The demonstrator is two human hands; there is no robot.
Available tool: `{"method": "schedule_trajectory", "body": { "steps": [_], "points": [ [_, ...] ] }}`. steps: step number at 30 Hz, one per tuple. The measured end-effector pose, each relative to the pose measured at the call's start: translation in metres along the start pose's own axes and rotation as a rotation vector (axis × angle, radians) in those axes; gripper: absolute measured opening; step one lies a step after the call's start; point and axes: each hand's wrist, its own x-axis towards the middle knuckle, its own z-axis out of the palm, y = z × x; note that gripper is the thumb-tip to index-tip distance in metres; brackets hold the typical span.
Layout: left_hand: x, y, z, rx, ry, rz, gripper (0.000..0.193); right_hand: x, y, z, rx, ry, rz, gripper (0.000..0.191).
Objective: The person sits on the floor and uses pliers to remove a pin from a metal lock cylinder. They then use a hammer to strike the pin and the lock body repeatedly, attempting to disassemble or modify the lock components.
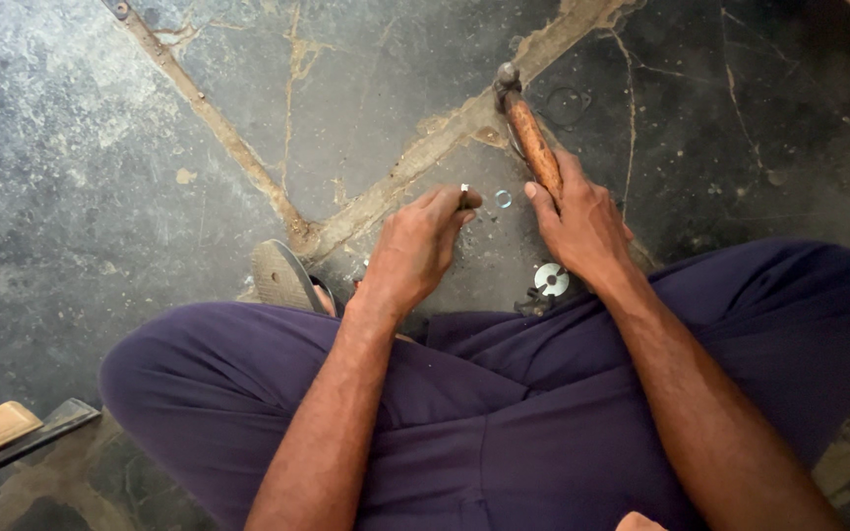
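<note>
Right hand (582, 228) grips hammer (528, 133); handle end hidden.

The small piece (464, 193) pinched in the left hand (415, 246) is too small to identify. The right hand (582, 228) hides the hammer (528, 133) handle's lower end. A wood-and-metal piece (2, 438) is cut off at the left edge. The disc (551, 279) sits partly behind the wrist.
</note>
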Motion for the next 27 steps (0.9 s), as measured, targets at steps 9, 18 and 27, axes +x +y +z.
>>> {"method": "schedule_trajectory", "body": {
  "steps": [9,18,27],
  "points": [
    [-0.004,-0.006,0.002,0.040,0.023,0.069,0.011,0.000,0.002,0.001,-0.015,0.026,-0.018,0.052],
    [-0.004,-0.006,-0.001,-0.005,0.015,0.054,0.010,-0.005,0.001,-0.003,0.010,0.035,0.052,0.053],
    [-0.006,-0.004,-0.001,-0.002,0.018,0.044,0.011,-0.011,-0.002,-0.006,0.031,0.044,0.045,0.052]
  ]
}}
